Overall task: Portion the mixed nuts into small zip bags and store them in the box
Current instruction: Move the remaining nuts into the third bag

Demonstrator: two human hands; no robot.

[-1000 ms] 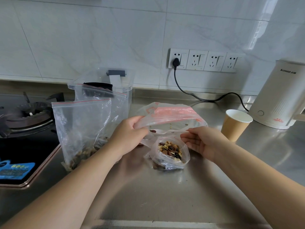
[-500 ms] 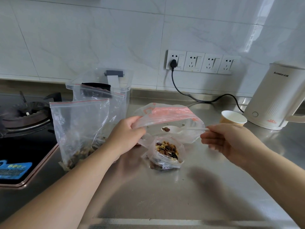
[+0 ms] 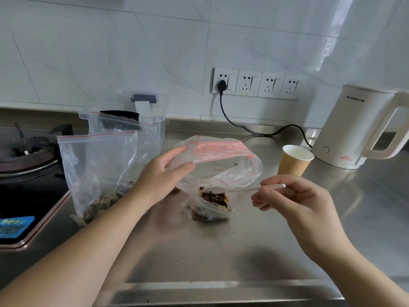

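Note:
My left hand (image 3: 161, 176) pinches the rim of a big clear bag (image 3: 221, 160) with a red zip strip, holding its mouth open. My right hand (image 3: 294, 198) holds a white plastic spoon (image 3: 243, 189) by its handle; the bowl of the spoon sits over a small zip bag (image 3: 212, 204) filled with mixed nuts, standing on the counter below the big bag. At the left stand two more zip bags (image 3: 97, 173) with nuts at the bottom. Behind them is a clear plastic box (image 3: 155, 120).
A brown paper cup (image 3: 294, 160) stands right of the big bag. A white electric kettle (image 3: 358, 127) sits at the far right, its black cord (image 3: 254, 129) running to wall sockets. A gas hob (image 3: 26, 160) lies at the left on the steel counter (image 3: 199, 262).
My right hand drew the spoon out of the big bag and brought its bowl down over the small bag. The view shifted slightly; my left hand kept its hold on the bag rim.

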